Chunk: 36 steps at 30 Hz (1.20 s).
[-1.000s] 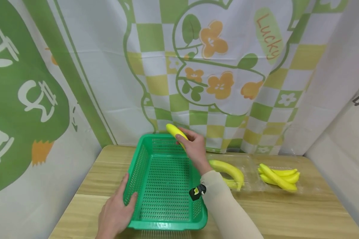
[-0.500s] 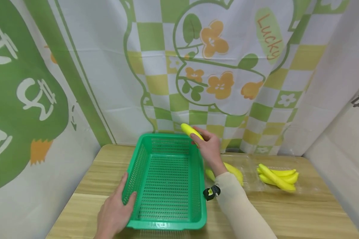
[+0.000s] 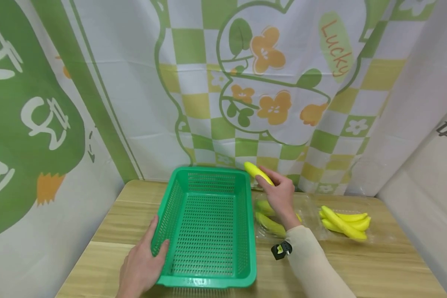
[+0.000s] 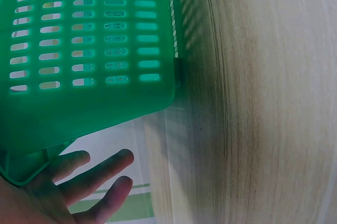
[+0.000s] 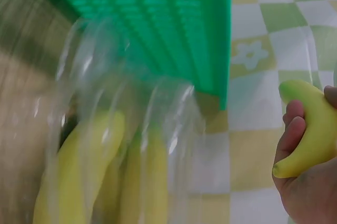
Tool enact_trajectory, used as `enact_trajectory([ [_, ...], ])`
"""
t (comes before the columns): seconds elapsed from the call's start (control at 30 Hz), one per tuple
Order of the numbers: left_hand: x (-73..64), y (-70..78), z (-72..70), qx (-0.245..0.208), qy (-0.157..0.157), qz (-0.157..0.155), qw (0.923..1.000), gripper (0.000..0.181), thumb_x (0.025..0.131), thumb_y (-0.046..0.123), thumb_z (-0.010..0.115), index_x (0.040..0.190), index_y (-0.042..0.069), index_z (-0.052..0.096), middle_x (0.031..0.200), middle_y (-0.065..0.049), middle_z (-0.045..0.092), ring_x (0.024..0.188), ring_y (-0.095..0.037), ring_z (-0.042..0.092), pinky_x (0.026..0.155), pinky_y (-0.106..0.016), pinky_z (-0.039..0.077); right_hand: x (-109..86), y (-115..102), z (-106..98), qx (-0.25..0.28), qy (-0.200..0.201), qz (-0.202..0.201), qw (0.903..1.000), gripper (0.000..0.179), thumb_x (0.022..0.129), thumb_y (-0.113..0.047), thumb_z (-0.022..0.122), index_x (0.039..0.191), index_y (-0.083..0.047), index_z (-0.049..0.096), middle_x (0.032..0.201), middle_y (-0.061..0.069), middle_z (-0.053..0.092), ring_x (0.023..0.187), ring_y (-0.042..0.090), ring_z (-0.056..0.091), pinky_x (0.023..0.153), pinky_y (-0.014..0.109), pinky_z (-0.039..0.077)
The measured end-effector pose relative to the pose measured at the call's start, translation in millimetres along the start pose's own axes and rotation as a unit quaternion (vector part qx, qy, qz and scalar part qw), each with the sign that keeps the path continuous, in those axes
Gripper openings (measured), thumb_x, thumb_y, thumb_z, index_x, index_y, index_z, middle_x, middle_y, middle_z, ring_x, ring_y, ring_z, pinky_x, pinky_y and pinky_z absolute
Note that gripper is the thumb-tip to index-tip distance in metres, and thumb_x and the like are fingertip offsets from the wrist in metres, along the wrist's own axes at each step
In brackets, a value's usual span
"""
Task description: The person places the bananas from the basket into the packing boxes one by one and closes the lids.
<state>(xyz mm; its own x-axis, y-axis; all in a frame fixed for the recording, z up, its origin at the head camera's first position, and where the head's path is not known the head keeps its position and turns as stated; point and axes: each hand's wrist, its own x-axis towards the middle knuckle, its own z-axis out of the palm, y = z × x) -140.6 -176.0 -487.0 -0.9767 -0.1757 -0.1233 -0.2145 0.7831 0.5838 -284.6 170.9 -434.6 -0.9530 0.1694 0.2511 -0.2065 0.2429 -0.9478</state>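
A yellow banana [image 3: 258,174] is gripped by my right hand [image 3: 279,194], above the table just right of the basket's far corner. In the right wrist view the thumb and fingers wrap the banana [image 5: 310,129], leaving both ends showing. A green perforated basket [image 3: 251,231] stands on the table with a bare mesh floor. My left hand [image 3: 141,260] holds its left rim, thumb over the inside and fingers outside. Several of its fingers [image 4: 102,174] stretch out beneath the rim in the left wrist view. Below my right hand, bananas [image 3: 270,223] lie in a clear plastic box, partly hidden by the forearm.
Farther right, another clear plastic tray holds several bananas [image 3: 344,223]. The wooden table [image 3: 108,231] meets a patterned curtain [image 3: 223,140] at the back, with cloth walls on both sides. Clear plastic walls [image 5: 174,113] rise close to the right wrist camera.
My right hand has carried the banana rightward, from over the basket's far edge to above the nearer clear box. The left hand and basket stay nearly in place.
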Motion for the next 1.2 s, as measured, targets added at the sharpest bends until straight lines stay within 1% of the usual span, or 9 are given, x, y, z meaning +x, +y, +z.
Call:
enact_trajectory([
  [0.2, -0.5, 0.3, 0.2, -0.001, 0.000, 0.001, 1.0000, 0.079, 0.109, 0.050, 0.051, 0.171, 0.040, 0.004, 0.167, -0.029, 0.036, 0.112, -0.057, 0.067, 0.068, -0.053, 0.059, -4.1, 14.7, -23.1, -0.012, 0.014, 0.002, 0.9998, 0.037, 0.097, -0.028, 0.081, 0.131, -0.014, 0.077, 0.125, 0.021, 0.077, 0.076, -0.003, 0.075, 0.069, 0.021, 0.062],
  [0.43, -0.3, -0.1, 1.3, 0.002, 0.001, 0.003, 1.0000, 0.078, 0.109, 0.051, 0.050, 0.171, 0.040, 0.003, 0.168, -0.028, 0.035, 0.122, -0.063, 0.061, 0.073, -0.059, 0.060, -8.0, 33.8, -54.9, -0.035, 0.032, 0.023, 0.9986, 0.040, 0.096, -0.035, 0.080, 0.132, -0.017, 0.077, 0.110, 0.018, 0.081, 0.084, 0.012, 0.077, 0.066, 0.019, 0.058],
  [0.57, -0.8, 0.0, 1.4, 0.002, 0.003, 0.003, 1.0000, 0.078, 0.109, 0.051, 0.050, 0.171, 0.040, 0.003, 0.167, -0.028, 0.036, 0.124, -0.063, 0.060, 0.077, -0.062, 0.059, -12.8, 38.8, -71.0, -0.048, 0.047, 0.041, 0.9969, 0.042, 0.096, -0.038, 0.081, 0.133, -0.018, 0.076, 0.111, 0.018, 0.081, 0.083, 0.006, 0.076, 0.065, 0.017, 0.058],
  [0.7, -1.1, -0.2, 1.5, 0.001, 0.004, 0.002, 1.0000, 0.078, 0.109, 0.051, 0.050, 0.171, 0.041, 0.003, 0.167, -0.028, 0.036, 0.127, -0.064, 0.058, 0.080, -0.065, 0.059, -17.3, 43.9, -85.0, -0.066, 0.064, 0.050, 0.9945, 0.044, 0.095, -0.039, 0.081, 0.134, -0.017, 0.076, 0.108, 0.007, 0.083, 0.083, 0.003, 0.076, 0.064, 0.017, 0.058],
  [0.87, -0.9, 0.1, 1.4, -0.002, 0.001, -0.001, 1.0000, 0.079, 0.109, 0.051, 0.051, 0.171, 0.041, 0.003, 0.167, -0.029, 0.036, 0.116, -0.061, 0.064, 0.074, -0.059, 0.059, -21.8, 51.1, -102.2, -0.079, 0.092, 0.055, 0.9911, 0.045, 0.094, -0.039, 0.082, 0.133, -0.017, 0.077, 0.095, -0.019, 0.079, 0.078, -0.003, 0.073, 0.057, 0.017, 0.052],
  [0.93, -0.6, 0.3, 1.1, -0.005, -0.002, -0.004, 1.0000, 0.079, 0.109, 0.051, 0.052, 0.171, 0.042, 0.003, 0.167, -0.030, 0.036, 0.101, -0.051, 0.070, 0.067, -0.051, 0.058, -22.5, 54.4, -108.9, -0.081, 0.105, 0.057, 0.9896, 0.044, 0.094, -0.038, 0.083, 0.131, -0.016, 0.077, 0.090, -0.025, 0.076, 0.075, -0.005, 0.073, 0.055, 0.017, 0.051],
  [1.0, -0.4, 0.6, 0.7, -0.006, -0.005, -0.006, 0.9999, 0.079, 0.109, 0.051, 0.052, 0.170, 0.042, 0.003, 0.166, -0.030, 0.036, 0.090, -0.039, 0.070, 0.062, -0.044, 0.055, -22.9, 57.0, -115.8, -0.084, 0.116, 0.060, 0.9879, 0.044, 0.094, -0.038, 0.083, 0.131, -0.015, 0.077, 0.086, -0.029, 0.074, 0.074, -0.006, 0.072, 0.054, 0.017, 0.050],
  [1.1, -0.4, 1.0, 0.1, -0.011, -0.011, -0.011, 0.9998, 0.079, 0.109, 0.051, 0.052, 0.170, 0.043, 0.002, 0.167, -0.030, 0.034, 0.078, -0.027, 0.062, 0.057, -0.037, 0.048, -23.0, 61.0, -126.8, -0.094, 0.126, 0.065, 0.9855, 0.044, 0.094, -0.037, 0.082, 0.131, -0.014, 0.077, 0.082, -0.030, 0.073, 0.073, -0.006, 0.073, 0.055, 0.015, 0.051],
  [1.2, -1.0, 1.0, -0.2, -0.008, -0.010, -0.008, 0.9999, 0.079, 0.109, 0.052, 0.051, 0.170, 0.043, 0.002, 0.167, -0.030, 0.035, 0.083, -0.032, 0.067, 0.058, -0.039, 0.050, -24.2, 65.0, -138.8, -0.108, 0.133, 0.075, 0.9823, 0.046, 0.094, -0.039, 0.082, 0.133, -0.015, 0.076, 0.087, -0.031, 0.072, 0.074, -0.007, 0.073, 0.058, 0.014, 0.053],
])
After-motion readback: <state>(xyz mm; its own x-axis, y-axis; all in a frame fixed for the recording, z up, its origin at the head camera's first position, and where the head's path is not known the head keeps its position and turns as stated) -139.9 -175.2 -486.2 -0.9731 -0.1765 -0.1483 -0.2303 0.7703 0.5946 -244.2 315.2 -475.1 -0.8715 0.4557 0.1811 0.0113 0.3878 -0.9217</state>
